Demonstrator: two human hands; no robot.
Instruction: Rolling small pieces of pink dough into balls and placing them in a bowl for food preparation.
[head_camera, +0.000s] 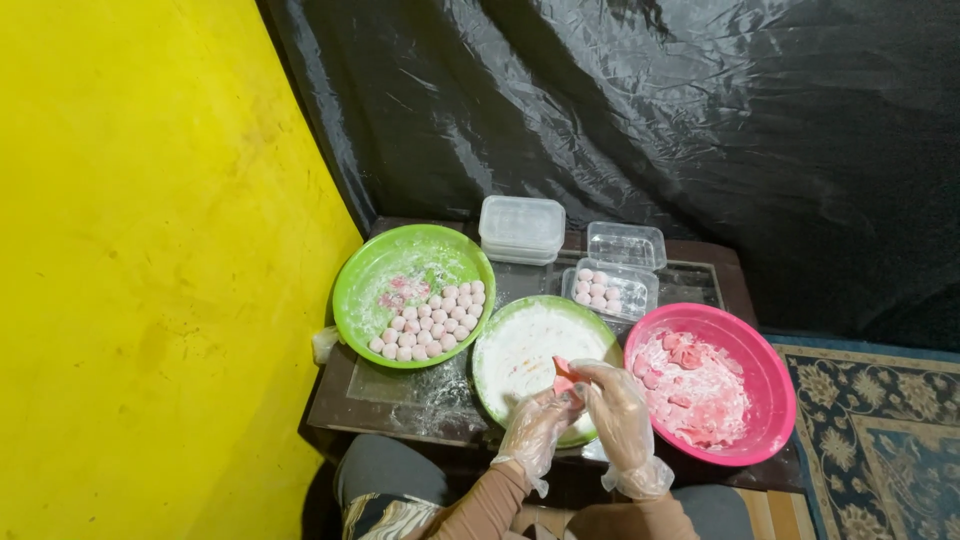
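1. A small dark table (400, 405) stands against a yellow wall and black plastic sheeting.
2. A pink dough piece (563, 373) sits over the middle green bowl (500, 340) — pinched between both gloved hands.
3. Left hand (537, 422) cups beneath; right hand (612, 405) curls over it.
4. Light, even pressure would suit — flour coats everything.
5. Right of that bowl, the pink basin (770, 375); left, finished balls (430, 320).

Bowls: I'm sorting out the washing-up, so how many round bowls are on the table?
3. A green bowl at the left, a flour-coated bowl in the middle under the hands, and a pink bowl at the right. None seems hidden.
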